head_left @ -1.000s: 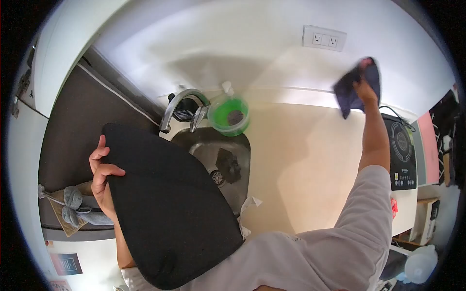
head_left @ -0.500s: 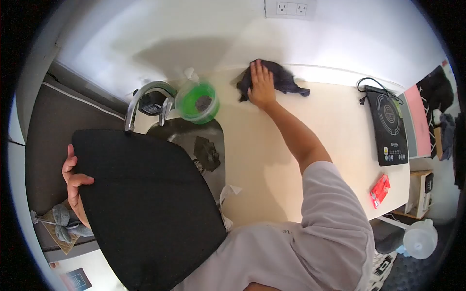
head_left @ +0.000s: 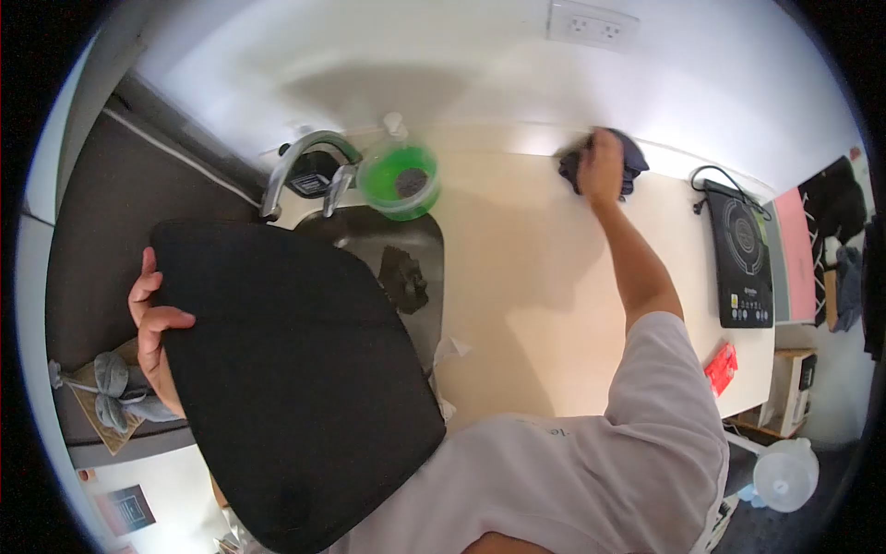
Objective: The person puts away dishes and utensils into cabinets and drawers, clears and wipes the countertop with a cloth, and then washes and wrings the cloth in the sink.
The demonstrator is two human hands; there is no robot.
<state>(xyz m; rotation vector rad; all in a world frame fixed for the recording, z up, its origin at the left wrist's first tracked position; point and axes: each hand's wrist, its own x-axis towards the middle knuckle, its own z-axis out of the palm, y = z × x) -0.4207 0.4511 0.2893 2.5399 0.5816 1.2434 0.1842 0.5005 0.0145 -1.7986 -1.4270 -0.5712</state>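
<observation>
My left hand [head_left: 157,328] grips the left edge of a large black panel with rounded corners [head_left: 286,369]. The thumb lies over its face and the other fingers curl at the edge. The panel leans against my body and covers part of the sink [head_left: 431,277]. Far off at the back of the counter, beside the wall, my right hand [head_left: 602,166] presses on a bunched dark cloth [head_left: 632,159]. Motion blurs its fingers a little, and the cloth partly hides them.
A chrome faucet [head_left: 277,180] and a green-tinted tub [head_left: 374,189] stand behind the sink, where a dark rag [head_left: 403,277] lies. An induction cooktop [head_left: 743,254] and a red packet [head_left: 722,369] rest on the right of the pale counter [head_left: 517,277]. Outlets [head_left: 593,28] are on the wall.
My right hand has moved right along the wall with the cloth, which is now more bunched. The left hand still holds the panel. The whole view has shifted slightly.
</observation>
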